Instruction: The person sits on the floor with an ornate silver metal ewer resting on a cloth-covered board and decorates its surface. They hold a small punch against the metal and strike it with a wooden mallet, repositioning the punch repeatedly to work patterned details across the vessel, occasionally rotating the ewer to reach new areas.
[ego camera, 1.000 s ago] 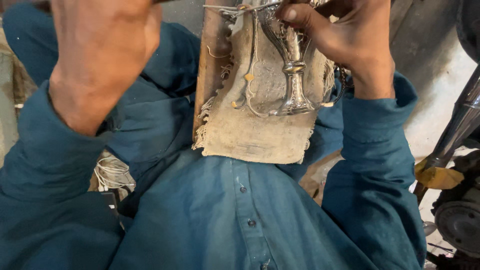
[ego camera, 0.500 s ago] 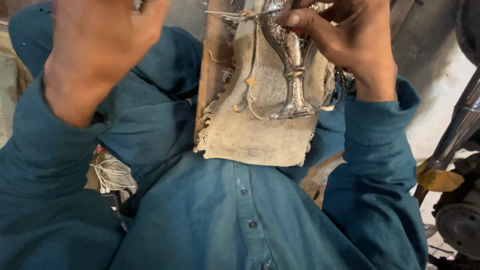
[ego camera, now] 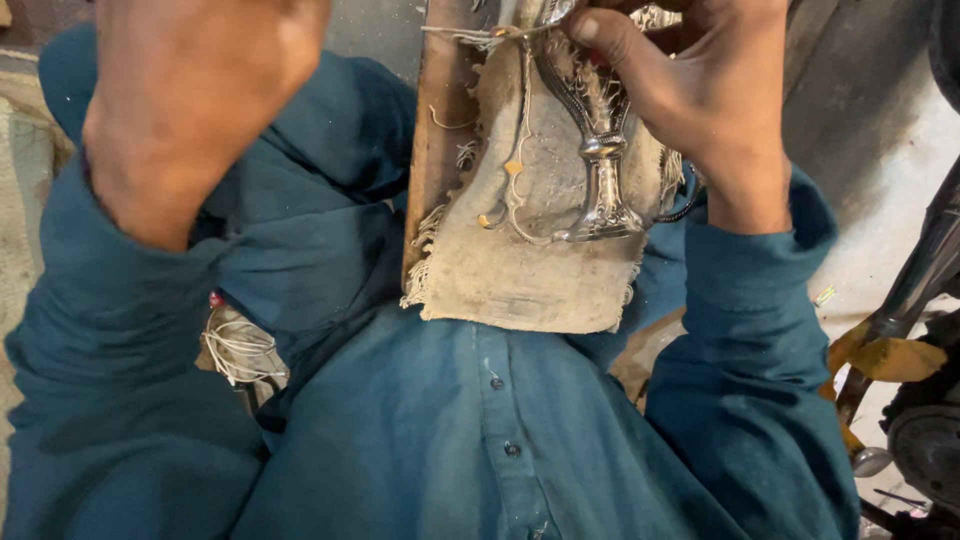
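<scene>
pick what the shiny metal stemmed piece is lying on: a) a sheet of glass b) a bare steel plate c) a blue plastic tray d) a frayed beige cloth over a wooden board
d: the shiny metal stemmed piece rests on a frayed beige cloth draped over a wooden board, with the right hand gripping its upper end.

The raised left hand (ego camera: 190,95) is blocking the upper left, close to the camera. The right hand (ego camera: 690,90) is crowding the top of the silver goblet (ego camera: 600,160), which is lying on frayed cloth (ego camera: 540,270) over a wooden board (ego camera: 425,150). Room is lying open between the hands, above the blue shirt (ego camera: 470,430). Dark machinery (ego camera: 925,400) is closing the right edge.
</scene>
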